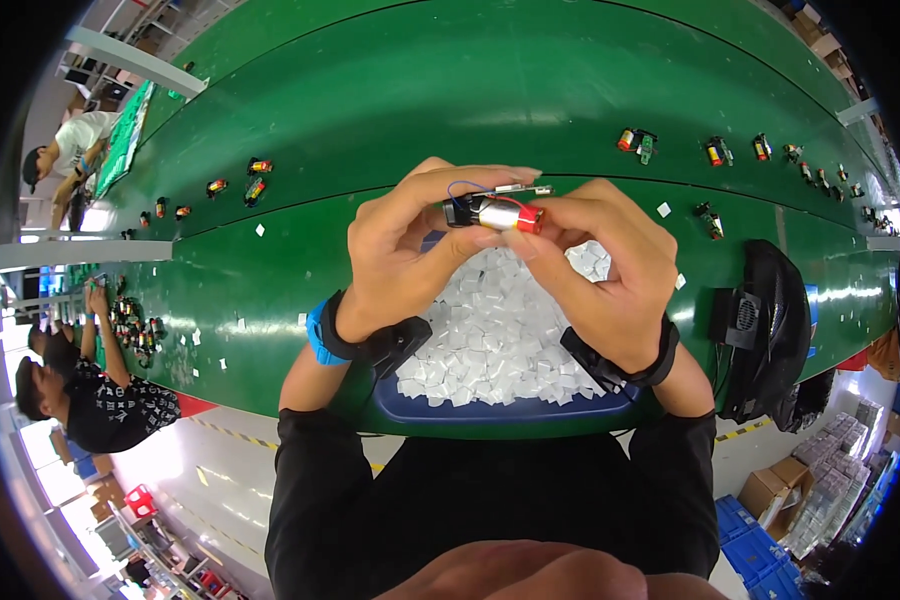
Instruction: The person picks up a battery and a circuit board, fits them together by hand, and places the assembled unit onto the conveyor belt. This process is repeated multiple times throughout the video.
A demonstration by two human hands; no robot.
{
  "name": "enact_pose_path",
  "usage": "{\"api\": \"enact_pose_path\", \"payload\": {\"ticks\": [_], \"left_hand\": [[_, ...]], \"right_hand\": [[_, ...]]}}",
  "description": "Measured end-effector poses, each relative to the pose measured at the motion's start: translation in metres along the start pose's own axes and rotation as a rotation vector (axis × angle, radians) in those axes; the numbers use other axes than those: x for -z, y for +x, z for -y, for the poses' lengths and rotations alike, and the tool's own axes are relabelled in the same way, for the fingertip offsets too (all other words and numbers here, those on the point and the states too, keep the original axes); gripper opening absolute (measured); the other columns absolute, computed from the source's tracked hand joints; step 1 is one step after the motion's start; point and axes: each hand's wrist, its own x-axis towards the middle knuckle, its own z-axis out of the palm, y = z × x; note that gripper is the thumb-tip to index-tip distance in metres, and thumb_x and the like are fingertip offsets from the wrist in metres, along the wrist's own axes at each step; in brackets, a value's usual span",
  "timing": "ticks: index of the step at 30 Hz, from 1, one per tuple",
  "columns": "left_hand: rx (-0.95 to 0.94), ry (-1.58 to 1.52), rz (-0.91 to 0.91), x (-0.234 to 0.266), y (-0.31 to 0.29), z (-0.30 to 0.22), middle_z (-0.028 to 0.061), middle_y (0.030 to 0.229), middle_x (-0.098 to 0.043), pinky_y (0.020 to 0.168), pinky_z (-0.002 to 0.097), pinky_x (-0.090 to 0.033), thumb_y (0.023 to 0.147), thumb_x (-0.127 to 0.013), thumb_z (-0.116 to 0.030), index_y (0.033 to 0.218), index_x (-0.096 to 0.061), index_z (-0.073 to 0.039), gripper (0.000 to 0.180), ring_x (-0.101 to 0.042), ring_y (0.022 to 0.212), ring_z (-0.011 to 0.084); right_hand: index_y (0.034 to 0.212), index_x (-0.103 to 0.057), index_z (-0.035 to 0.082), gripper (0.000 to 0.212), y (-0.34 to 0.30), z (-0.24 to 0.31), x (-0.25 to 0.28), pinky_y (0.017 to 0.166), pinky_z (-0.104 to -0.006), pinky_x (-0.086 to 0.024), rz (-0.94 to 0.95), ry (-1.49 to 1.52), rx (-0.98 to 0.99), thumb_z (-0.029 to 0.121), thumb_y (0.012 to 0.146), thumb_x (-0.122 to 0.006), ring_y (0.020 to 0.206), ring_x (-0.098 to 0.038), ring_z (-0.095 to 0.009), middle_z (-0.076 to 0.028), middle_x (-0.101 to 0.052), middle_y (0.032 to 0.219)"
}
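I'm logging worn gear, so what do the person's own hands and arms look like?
The left hand, ungloved, has a blue wristband and a boxy black device at the wrist; the right hand, also ungloved, has a black wrist strap with a similar device. Black sleeves stop short of both wrists.

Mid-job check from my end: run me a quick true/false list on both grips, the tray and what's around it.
1. The left grip and right grip both touch the wired cylinder. True.
2. The tray holds only a few white pieces. False: they are heaped across it.
3. The cylinder's red end points toward the right grip. True.
4. The blue wristband is on the right wrist. False: it is on the left wrist.
5. The black bag lies to the right of the tray. True.
6. The tabletop is white. False: it is green.
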Motion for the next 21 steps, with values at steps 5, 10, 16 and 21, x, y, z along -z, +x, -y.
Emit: {"api": "enact_pose_path", "payload": {"ticks": [5, 10, 16, 21], "left_hand": [[-0.147, 0.386, 0.067, 0.003, 0.005, 0.0, 0.0239, 0.116, -0.069, 0.083, 0.038, -0.053, 0.083, -0.075, -0.002, 0.118, -0.061, 0.005, 0.038, -0.067, 0.096, 0.0307], [-0.153, 0.47, 0.029, 0.009, 0.007, -0.015, 0.0193, 0.113, -0.071, 0.08, 0.0363, -0.053, 0.079, -0.076, 0.0, 0.115, -0.064, 0.004, 0.038, -0.068, 0.096, 0.0269], [0.072, 0.203, -0.012, 0.003, 0.001, -0.021, 0.0112, 0.103, -0.073, 0.07, 0.0291, -0.057, 0.086, -0.074, -0.005, 0.115, -0.068, 0.0, 0.03, -0.071, 0.086, 0.0186], [0.331, -0.091, -0.088, 0.0, 0.007, -0.039, 0.0122, 0.103, -0.072, 0.064, 0.0277, -0.06, 0.093, -0.069, -0.012, 0.117, -0.064, 0.001, 0.027, -0.07, 0.082, 0.0159]], "right_hand": [[0.099, -0.069, -0.008, 0.017, 0.0, -0.007, 0.004, 0.057, -0.0233, -0.051, 0.036, 0.141, -0.154, -0.002, 0.084, -0.074, 0.068, -0.065, -0.015, -0.011, -0.066, 0.084], [0.099, -0.069, -0.01, 0.013, 0.003, -0.001, 0.001, 0.057, -0.0231, -0.051, 0.106, 0.231, -0.268, -0.001, 0.089, -0.069, 0.067, -0.064, -0.014, -0.012, -0.063, 0.087], [0.093, -0.067, -0.007, 0.012, -0.005, -0.006, 0.002, 0.058, -0.0233, -0.048, 0.05, 0.225, -0.322, -0.002, 0.084, -0.073, 0.066, -0.061, -0.013, -0.009, -0.062, 0.082], [0.096, -0.065, -0.006, 0.017, 0.005, 0.003, 0.007, 0.061, -0.0237, -0.049, -0.035, 0.033, -0.288, -0.005, 0.082, -0.074, 0.07, -0.061, -0.012, -0.009, -0.06, 0.087]]}}
